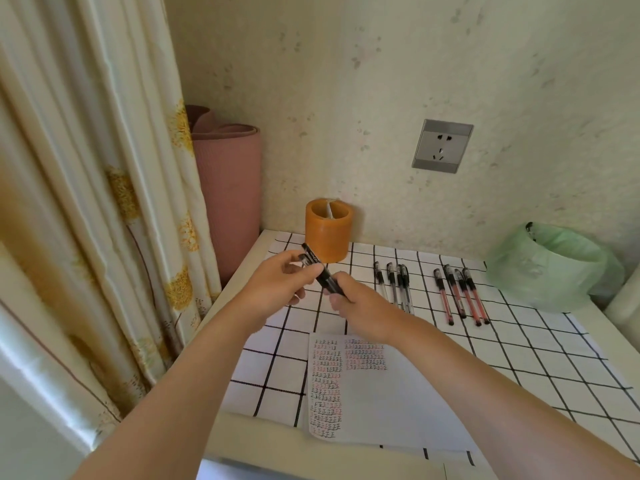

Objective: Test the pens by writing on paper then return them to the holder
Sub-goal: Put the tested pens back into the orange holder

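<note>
Both hands hold one black pen above the table, in front of the orange holder. My left hand pinches its upper, capped end; my right hand grips the lower end. The holder stands at the table's back by the wall. A white paper sheet covered in rows of black and red marks lies near the front edge. Three black pens lie side by side right of the holder, and several red pens lie further right.
A white cloth with a black grid covers the table. A bin lined with a green bag sits at the back right. A pink rolled mat and a curtain stand to the left. A wall socket is above.
</note>
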Demonstrator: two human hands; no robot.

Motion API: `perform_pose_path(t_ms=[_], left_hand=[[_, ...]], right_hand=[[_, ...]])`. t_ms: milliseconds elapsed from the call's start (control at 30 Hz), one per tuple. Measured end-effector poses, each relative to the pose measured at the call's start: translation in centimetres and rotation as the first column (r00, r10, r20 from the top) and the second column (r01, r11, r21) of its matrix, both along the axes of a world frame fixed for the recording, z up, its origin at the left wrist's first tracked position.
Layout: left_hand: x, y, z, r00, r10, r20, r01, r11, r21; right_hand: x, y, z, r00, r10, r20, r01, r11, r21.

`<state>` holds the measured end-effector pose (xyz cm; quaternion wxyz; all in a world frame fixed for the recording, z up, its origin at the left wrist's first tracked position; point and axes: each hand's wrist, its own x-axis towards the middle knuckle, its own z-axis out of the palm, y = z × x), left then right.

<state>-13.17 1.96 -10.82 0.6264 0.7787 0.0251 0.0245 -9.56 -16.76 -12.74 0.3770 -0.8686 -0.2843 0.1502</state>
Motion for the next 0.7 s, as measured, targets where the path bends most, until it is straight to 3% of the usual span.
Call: perform_pose_path(t_ms=[67,133,233,333,533,700], left_hand=[[-0.3,-0.3,0.1,0.999,-0.054,0.007,0.054,0.997,-0.046],[-0.4,-0.5,0.3,0.998,-0.055,0.032,0.055,0.998,0.017],[-0.4,-0.8,0.5,0.995,-0.076,0.064,0.069,0.992,0.108],[0.0,-1.1,1.0,0.992,-0.058,0.112,0.045,0.992,0.114],[2.9,-1.0,2.8,0.971,-0.117,0.211,0.058,0.962,0.266],[7.0,0.2,2.5,0.972,0.047,0.229,-0.103,0.966,0.237]], right_hand=[[-0.5,0.5,0.7,0.995,0.045,-0.092,-0.042,0.998,0.041],[-0.8,0.7,1.1,0.988,0.075,-0.133,-0.072,0.997,0.022],[-0.9,0.8,1.4,0.995,0.060,-0.083,-0.061,0.998,-0.014],[-0.6,1.0,1.9,0.998,0.047,-0.036,-0.045,0.997,0.067],[1.3,1.6,2.5,0.994,0.014,-0.113,0.008,0.981,0.192],[4.5,0.8,4.0,0.989,-0.102,-0.105,0.130,0.943,0.306]])
